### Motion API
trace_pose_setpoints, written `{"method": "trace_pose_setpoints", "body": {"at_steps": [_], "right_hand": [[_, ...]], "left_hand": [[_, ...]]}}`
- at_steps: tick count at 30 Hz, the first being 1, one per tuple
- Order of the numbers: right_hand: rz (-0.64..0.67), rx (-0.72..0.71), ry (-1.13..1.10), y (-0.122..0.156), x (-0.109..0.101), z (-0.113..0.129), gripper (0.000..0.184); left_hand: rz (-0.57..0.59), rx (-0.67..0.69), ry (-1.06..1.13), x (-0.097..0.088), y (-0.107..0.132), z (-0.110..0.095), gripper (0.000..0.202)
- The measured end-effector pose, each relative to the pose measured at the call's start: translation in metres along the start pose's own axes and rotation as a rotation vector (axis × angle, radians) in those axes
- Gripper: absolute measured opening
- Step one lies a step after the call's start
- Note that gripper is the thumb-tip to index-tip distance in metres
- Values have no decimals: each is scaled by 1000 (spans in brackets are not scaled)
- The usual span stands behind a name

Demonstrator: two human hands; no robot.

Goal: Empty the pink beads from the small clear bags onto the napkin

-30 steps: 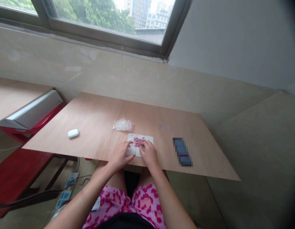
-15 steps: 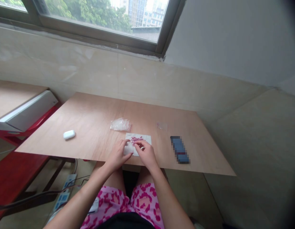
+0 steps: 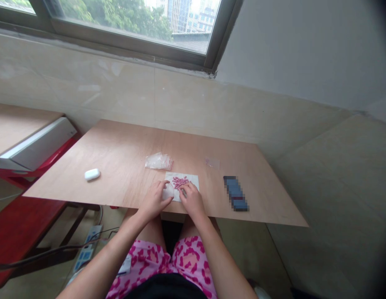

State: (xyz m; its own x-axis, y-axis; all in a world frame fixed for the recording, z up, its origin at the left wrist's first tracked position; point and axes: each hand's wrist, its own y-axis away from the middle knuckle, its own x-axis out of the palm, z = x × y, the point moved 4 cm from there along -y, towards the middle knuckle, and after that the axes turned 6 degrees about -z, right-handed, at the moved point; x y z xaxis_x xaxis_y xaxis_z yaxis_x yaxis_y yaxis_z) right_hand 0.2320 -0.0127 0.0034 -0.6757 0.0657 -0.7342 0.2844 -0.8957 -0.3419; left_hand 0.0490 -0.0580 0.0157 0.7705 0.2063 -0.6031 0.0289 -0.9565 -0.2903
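Pink beads (image 3: 180, 181) lie in a loose heap on a white sheet (image 3: 194, 178) near the table's front edge. My left hand (image 3: 154, 200) curves its thumb and fingers around a thin round loop (image 3: 173, 189), holding it over the sheet's left part. Whether the loop is wire or cord is too fine to tell. My right hand (image 3: 193, 200) rests at the lower right of the beads, its fingers drawn together by the heap. Anything between those fingertips is hidden or too small to make out.
Clear plastic bags (image 3: 158, 161) lie behind the sheet, and a small clear bag (image 3: 212, 162) is further right. A blurred-out phone (image 3: 235, 194) sits on the right, a white earbud case (image 3: 92, 174) on the left. The wooden table (image 3: 127, 141) meets the wall.
My right hand has moved slightly right, away from the loop and to the beads, leaving more of the heap visible. My left hand keeps its hold on the loop.
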Motion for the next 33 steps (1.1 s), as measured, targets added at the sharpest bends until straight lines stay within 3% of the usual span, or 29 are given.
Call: {"method": "trace_pose_setpoints", "body": {"at_steps": [10,13,17,20,23,26,30,33], "right_hand": [[-2,11,10,4,-2,3,16],[-60,66,-107,1,-8,4,12],[-180,279,-387,-5,-19,9,19],[-97,233,-463,-12,-23,25,20],[-52,152,-394,-18,-26,31,16],[-70,172,-257,-18,-25,21,16],[8,149,-26,-11,-11,7,11],[20,127,64,-7,-1,5,9]], "left_hand": [[19,-5,8,2,1,0,51],[11,-9,31,1,2,-1,53],[8,6,38,0,1,-6,54],[23,25,32,-1,0,-10,54],[13,24,46,-4,0,-11,53],[-5,-23,94,-6,-3,-8,51],[-2,-174,285,-7,-7,-2,49],[31,-328,545,-5,-10,3,47]]}}
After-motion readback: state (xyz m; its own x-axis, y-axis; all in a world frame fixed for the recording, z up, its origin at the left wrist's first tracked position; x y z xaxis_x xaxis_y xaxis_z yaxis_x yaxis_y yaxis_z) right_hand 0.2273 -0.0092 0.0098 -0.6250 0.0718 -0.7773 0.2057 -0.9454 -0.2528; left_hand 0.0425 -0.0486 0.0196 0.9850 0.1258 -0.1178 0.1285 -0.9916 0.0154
